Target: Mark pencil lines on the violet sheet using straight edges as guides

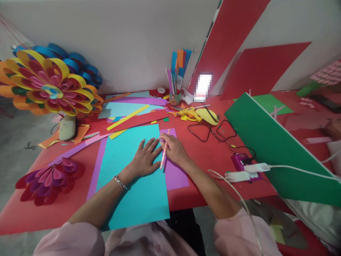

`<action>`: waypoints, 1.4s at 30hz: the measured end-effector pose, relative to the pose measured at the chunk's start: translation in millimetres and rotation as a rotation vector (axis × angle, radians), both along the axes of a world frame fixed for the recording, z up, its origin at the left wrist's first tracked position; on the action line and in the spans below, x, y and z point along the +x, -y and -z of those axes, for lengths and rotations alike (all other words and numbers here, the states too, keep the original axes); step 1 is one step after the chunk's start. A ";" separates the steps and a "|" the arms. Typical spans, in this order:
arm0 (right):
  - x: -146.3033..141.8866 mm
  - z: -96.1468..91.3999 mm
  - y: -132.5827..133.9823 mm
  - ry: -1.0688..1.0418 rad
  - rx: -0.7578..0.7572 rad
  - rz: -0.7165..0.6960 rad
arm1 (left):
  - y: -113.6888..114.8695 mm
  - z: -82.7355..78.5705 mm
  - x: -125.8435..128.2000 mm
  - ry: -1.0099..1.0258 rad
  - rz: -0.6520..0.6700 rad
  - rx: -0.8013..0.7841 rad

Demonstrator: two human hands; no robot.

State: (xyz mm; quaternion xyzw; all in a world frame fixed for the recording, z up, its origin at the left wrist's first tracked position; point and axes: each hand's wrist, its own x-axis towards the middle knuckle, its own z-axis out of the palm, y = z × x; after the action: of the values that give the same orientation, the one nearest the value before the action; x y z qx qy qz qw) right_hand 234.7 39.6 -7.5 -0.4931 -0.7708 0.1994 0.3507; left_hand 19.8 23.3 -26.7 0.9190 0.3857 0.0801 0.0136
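Note:
My left hand (146, 157) lies flat with fingers spread on a turquoise paper sheet (135, 202). Close beside it, my right hand (174, 148) is closed around a patterned pencil (163, 160), which slants across the fingers. The right fingertips rest by the sheet's right edge. Under the turquoise sheet lies purple paper (177, 177), showing along both sides. A long pale-purple paper strip (80, 146) runs off to the left. Beyond the sheet are a red strip (141, 121) and a yellow strip (128, 117).
A looped-paper flower (50, 83) stands at left, with a smaller red-pink one (50, 177) nearer. A yellow glue gun (190, 113), a cup of paper strips (175, 97) and a power strip (245, 165) with cables lie beyond and right. A green board (282, 153) leans at right, near another person's hand.

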 end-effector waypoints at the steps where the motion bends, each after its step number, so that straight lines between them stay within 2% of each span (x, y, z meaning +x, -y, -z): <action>1: -2.3 4.7 -4.2 -0.015 0.000 0.040 | 0.0 -0.3 0.1 0.000 -0.003 -0.001; 5: -4.3 26.9 -15.2 -0.140 -0.055 0.127 | 0.9 -1.4 0.9 0.006 -0.005 -0.013; 8: -2.9 34.0 -18.6 -0.184 -0.109 0.143 | 1.4 -1.9 1.4 0.005 -0.009 -0.018; 13: -3.7 32.3 -21.5 -0.150 -0.115 0.143 | 1.6 -3.9 2.1 -0.010 -0.005 -0.024; 20: -5.6 35.0 -24.7 -0.213 -0.151 0.163 | 1.2 -8.4 3.1 -0.002 -0.009 -0.030; 37: -7.9 40.6 -28.4 -0.183 -0.120 0.166 | 3.1 -4.6 3.3 0.044 -0.012 0.013; 42: -5.3 33.8 -22.2 -0.320 -0.101 0.179 | 2.8 -2.9 1.7 0.043 -0.008 0.029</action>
State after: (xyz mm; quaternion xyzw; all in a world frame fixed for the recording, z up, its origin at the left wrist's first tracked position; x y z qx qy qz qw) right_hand 229.4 61.8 -41.3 -0.5388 -0.6472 0.2817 0.4599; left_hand 21.5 20.5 -23.8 0.9156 0.3878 0.1056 0.0084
